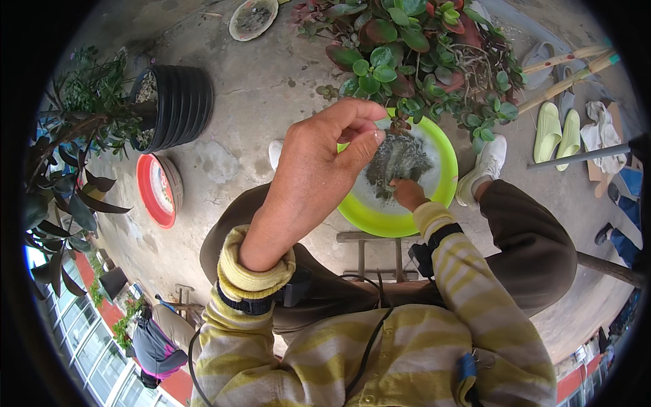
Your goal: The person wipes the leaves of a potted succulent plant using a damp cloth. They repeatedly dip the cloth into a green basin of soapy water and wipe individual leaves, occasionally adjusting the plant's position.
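Observation:
My left hand [328,140] is raised above the left side of a lime-green plastic basin [448,173]. Its fingers curl loosely towards the thumb with a gap between, and a speck of foam sits on the thumb tip. Nothing shows in its grasp. Inside the basin, pale suds ring murky grey water [402,152]. My right hand [408,194] reaches in at the near right, fingertips closed on part of a dark wet cloth [380,191] that lies partly under the water. The cloth's full shape is hidden by water and foam. Both cuffs are rolled, with black straps around the sleeves.
A leafy succulent [381,71] overhangs the basin's far rim. A black ribbed pot [183,104] and a red-rimmed tub [145,191] stand left. Light green slippers [548,133] lie right, near a metal pole [580,156]. A wooden stool frame [361,257] stands below the basin. Another person [157,341] is at lower left.

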{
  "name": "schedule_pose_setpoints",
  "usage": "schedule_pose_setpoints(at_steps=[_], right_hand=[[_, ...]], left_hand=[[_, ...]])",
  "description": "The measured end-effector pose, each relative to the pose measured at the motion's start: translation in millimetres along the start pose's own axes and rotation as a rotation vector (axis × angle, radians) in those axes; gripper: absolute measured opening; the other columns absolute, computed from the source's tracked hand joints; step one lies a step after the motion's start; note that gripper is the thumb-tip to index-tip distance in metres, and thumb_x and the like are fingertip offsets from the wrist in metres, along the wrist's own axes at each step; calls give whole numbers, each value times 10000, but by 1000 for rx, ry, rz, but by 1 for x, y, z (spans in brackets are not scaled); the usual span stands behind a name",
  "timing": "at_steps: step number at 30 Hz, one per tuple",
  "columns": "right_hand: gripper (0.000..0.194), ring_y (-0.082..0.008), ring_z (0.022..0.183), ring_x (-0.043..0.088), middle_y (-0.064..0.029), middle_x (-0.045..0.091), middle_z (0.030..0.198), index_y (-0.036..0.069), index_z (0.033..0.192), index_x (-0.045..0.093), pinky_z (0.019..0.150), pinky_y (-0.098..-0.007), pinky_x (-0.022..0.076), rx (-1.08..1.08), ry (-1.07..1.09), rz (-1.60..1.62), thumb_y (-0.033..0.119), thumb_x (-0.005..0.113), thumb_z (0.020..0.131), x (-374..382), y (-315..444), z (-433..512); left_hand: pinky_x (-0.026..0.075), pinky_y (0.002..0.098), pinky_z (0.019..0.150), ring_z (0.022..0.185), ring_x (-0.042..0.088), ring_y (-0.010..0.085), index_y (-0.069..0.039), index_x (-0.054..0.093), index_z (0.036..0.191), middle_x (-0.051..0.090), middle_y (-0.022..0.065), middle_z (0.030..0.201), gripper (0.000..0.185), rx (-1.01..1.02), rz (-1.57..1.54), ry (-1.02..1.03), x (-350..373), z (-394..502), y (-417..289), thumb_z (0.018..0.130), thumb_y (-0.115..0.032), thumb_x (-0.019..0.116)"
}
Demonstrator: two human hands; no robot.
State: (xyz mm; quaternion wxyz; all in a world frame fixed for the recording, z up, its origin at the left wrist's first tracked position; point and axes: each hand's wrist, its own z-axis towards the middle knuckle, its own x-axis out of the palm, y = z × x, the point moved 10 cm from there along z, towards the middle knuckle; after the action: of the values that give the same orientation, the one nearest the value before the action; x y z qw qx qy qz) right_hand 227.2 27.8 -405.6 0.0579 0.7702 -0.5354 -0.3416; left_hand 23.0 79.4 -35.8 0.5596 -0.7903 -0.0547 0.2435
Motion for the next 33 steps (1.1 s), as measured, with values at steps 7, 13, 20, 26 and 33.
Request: schedule_pose_setpoints(at_steps=[7,13,20,26,33], right_hand=[[281,-337,884,589,-149,620,994,89,1029,601,762,-429,469,122,-367,151,147,589,755,-80,-18,9],[296,-331,913,587,-150,627,984,82,1032,597,778,-419,467,14,-445,181,149,603,744,-71,-9,-1],[246,-308,927,592,-125,638,985,115,984,645,802,-407,466,-21,52,-4,211,574,769,-4,0,0],[309,-334,859,603,-169,631,952,74,1065,580,762,-425,474,85,-680,257,189,596,779,-118,-24,-3],[303,-307,1014,562,-105,598,1108,113,1108,578,854,-421,452,-25,130,81,157,560,810,15,7,-12]], left_hand=[[428,197,719,781,509,60,-31,598,1046,586,-5,851,204,-46,0,36,-1,-6,3,845,-65,592],[432,201,726,792,518,64,-35,602,1045,590,0,859,204,-35,-38,30,-2,-6,1,843,-69,596],[460,244,700,754,565,113,-15,594,1015,616,61,823,196,1,-16,2,-1,-5,0,824,-57,602],[472,264,688,738,584,131,-5,587,1007,628,88,806,194,8,-35,-4,-1,-5,-1,818,-51,597],[437,208,718,787,524,72,-28,600,1046,595,14,862,213,-28,-34,51,6,-4,3,848,-107,604]])
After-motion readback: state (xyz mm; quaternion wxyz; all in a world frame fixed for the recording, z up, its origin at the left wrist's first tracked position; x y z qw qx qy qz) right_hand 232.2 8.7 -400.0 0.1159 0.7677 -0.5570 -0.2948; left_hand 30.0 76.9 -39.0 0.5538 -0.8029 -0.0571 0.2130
